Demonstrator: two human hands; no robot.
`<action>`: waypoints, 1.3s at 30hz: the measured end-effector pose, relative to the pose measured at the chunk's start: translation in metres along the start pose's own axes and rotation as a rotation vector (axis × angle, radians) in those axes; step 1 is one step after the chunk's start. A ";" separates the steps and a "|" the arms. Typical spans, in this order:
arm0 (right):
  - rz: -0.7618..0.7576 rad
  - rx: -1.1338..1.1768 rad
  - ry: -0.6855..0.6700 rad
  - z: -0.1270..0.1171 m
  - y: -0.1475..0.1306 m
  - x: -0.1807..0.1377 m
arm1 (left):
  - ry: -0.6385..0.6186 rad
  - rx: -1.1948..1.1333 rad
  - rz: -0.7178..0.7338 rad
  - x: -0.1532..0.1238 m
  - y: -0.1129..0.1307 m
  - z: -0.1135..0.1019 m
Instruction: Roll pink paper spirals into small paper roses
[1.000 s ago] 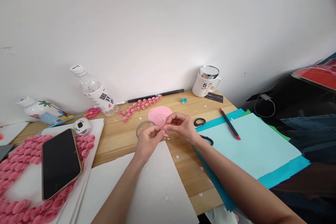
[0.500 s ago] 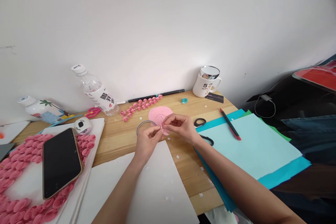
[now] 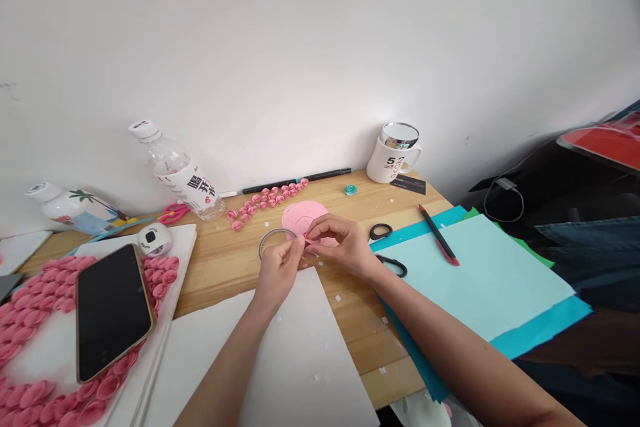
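Note:
My left hand (image 3: 280,269) and my right hand (image 3: 340,244) meet over the middle of the wooden desk (image 3: 225,273). Both pinch a small pink paper strip (image 3: 309,239) between their fingertips; its shape is too small to make out. Just behind the hands lies a pink paper disc (image 3: 303,217) cut in a spiral. A tape roll ring (image 3: 273,241) lies beside my left hand. A row of small pink paper roses (image 3: 265,201) lies further back.
White board (image 3: 295,360) in front. At left, a phone (image 3: 111,310) rests on a board ringed with pink roses (image 3: 30,307). Two bottles (image 3: 175,172), pink scissors (image 3: 173,215), black scissors (image 3: 383,233), pen (image 3: 437,234), mug (image 3: 393,155), light blue paper sheets (image 3: 480,273) at right.
The hands have turned the pink strip slightly and stayed in place. The view has shifted a little.

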State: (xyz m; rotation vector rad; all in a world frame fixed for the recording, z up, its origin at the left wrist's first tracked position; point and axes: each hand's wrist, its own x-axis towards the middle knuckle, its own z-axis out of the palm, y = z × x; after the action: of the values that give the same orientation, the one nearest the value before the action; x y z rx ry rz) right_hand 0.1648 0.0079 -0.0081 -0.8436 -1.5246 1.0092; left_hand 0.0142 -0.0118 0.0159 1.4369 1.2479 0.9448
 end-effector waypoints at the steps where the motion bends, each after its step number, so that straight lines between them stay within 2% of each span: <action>1: -0.006 -0.012 0.004 0.000 0.000 0.000 | -0.003 -0.013 0.000 0.000 0.000 0.000; 5: -0.012 -0.032 -0.004 0.001 0.000 -0.001 | 0.009 -0.061 -0.042 0.000 0.000 0.001; 10: -0.028 -0.059 -0.024 0.000 -0.003 0.000 | 0.141 -0.213 -0.131 0.000 0.002 0.000; 15: -0.003 -0.066 -0.046 0.001 -0.006 0.000 | 0.115 -0.329 -0.127 0.001 -0.001 -0.001; 21: 0.112 0.119 -0.043 0.000 -0.002 0.001 | 0.104 -0.408 -0.132 0.003 -0.005 -0.002; 26: 0.269 0.201 0.034 0.000 0.007 0.002 | 0.187 -0.422 -0.125 0.003 -0.006 -0.003; 30: 0.402 0.298 -0.001 0.000 0.008 0.002 | 0.261 -0.359 -0.101 0.003 -0.004 -0.002; 34: 0.421 0.383 0.013 0.001 0.005 0.002 | 0.245 -0.334 -0.065 0.003 -0.004 0.000; 39: 0.431 0.348 0.057 0.000 0.002 0.003 | 0.288 -0.348 -0.060 0.004 -0.006 0.000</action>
State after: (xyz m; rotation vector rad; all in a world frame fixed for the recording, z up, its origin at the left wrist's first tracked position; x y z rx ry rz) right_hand 0.1646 0.0112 -0.0090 -0.9582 -1.0923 1.5000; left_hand 0.0134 -0.0079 0.0096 1.0118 1.2489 1.2900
